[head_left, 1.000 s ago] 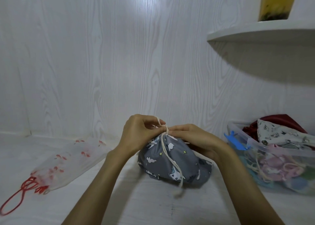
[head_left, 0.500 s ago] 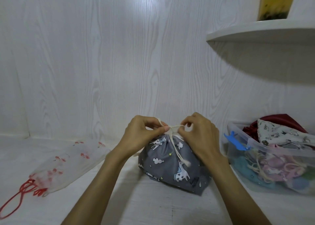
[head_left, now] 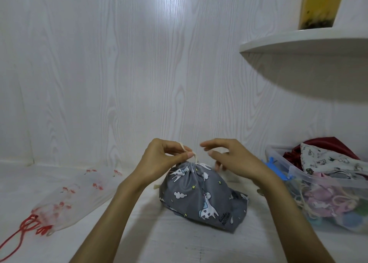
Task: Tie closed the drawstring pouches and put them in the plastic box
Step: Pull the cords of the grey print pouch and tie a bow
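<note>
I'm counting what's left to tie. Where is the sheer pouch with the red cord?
In the head view, the sheer pouch lies flat on the white surface at far left, left of the left hand and the grey unicorn pouch.

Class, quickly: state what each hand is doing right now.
Left hand: pinches the cream drawstring of the grey pouch.
Right hand: open, holding nothing.

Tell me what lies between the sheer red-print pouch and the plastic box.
In the head view, the grey unicorn pouch sits between the sheer pouch and the plastic box, with both forearms crossing that stretch.
</note>
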`<state>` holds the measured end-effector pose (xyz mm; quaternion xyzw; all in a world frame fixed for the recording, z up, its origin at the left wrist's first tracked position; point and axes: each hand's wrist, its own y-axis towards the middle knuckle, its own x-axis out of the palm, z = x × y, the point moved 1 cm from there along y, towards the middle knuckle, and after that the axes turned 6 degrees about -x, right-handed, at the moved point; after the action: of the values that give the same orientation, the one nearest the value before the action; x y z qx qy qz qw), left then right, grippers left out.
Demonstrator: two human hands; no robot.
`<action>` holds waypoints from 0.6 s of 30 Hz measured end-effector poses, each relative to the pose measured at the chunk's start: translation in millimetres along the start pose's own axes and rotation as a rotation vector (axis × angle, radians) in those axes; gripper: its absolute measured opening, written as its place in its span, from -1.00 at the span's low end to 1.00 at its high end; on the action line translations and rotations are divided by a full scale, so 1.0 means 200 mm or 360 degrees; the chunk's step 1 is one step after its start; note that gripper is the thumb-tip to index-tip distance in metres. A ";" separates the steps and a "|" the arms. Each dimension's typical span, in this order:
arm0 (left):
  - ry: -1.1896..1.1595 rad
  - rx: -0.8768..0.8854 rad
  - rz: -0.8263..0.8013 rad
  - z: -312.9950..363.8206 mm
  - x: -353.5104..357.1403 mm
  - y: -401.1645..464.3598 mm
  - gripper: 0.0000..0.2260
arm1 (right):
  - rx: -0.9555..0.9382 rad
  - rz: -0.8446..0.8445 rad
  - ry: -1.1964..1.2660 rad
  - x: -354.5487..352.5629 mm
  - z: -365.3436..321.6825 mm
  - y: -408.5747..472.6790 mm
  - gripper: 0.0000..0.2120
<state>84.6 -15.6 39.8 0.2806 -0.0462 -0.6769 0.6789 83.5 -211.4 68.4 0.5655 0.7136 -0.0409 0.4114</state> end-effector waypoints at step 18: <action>-0.0352 -0.0280 0.0282 0.01 0.01 0.02 -0.90 | -0.0058 0.0624 -0.0117 -0.03 0.07 0.01 -0.96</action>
<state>86.9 -17.8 43.4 0.1387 -0.0858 -0.6426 0.7486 92.4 -222.5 63.1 0.6843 0.5749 0.0324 0.4474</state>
